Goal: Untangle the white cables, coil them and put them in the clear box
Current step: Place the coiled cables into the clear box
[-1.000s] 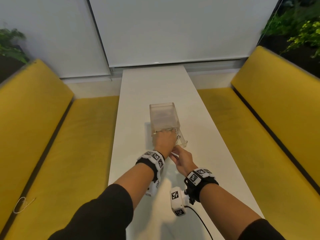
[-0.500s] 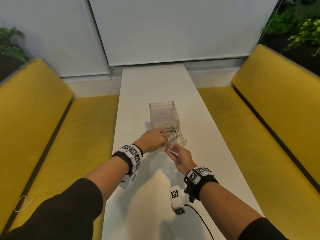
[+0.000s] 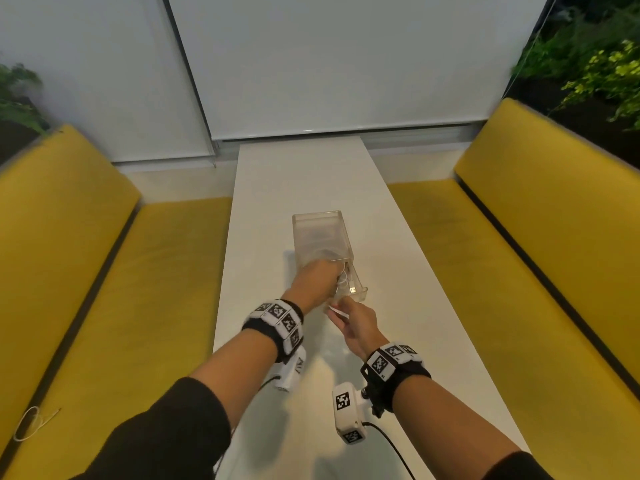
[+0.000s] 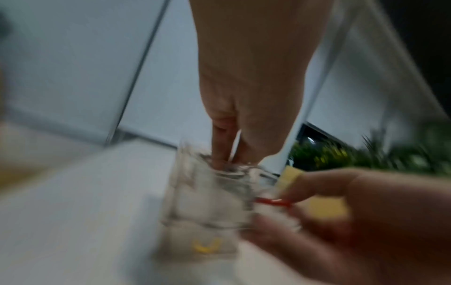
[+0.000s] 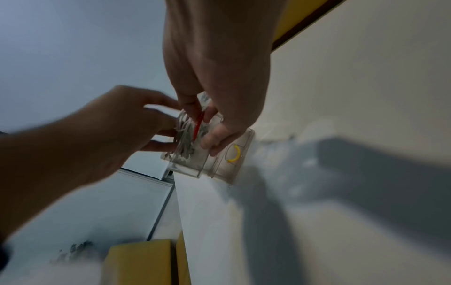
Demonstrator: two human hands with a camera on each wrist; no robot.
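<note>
left hand reaches into the near end of the clear box, fingers pointing down inside it, pushing on the white cables. whether those fingers curl round the bundle or only press it, cannot tell, left wrist view is blurred. right hand just at the near end of the box, thumb and forefinger pinching a thin red band right against the cable bundle, other fingers resting on the box wall. cables sit as a loose coil in the near end of the box, a usb plug showing through the near wall. a small yellow curved mark shows on the clear flap beside the box. box lies lengthwise on the white table, near its middle. yellow benches flank the table on both sides of the box, a thin wire loop on the left bench well away from the box. white blinds beyond the far end, green plants at far right.
</note>
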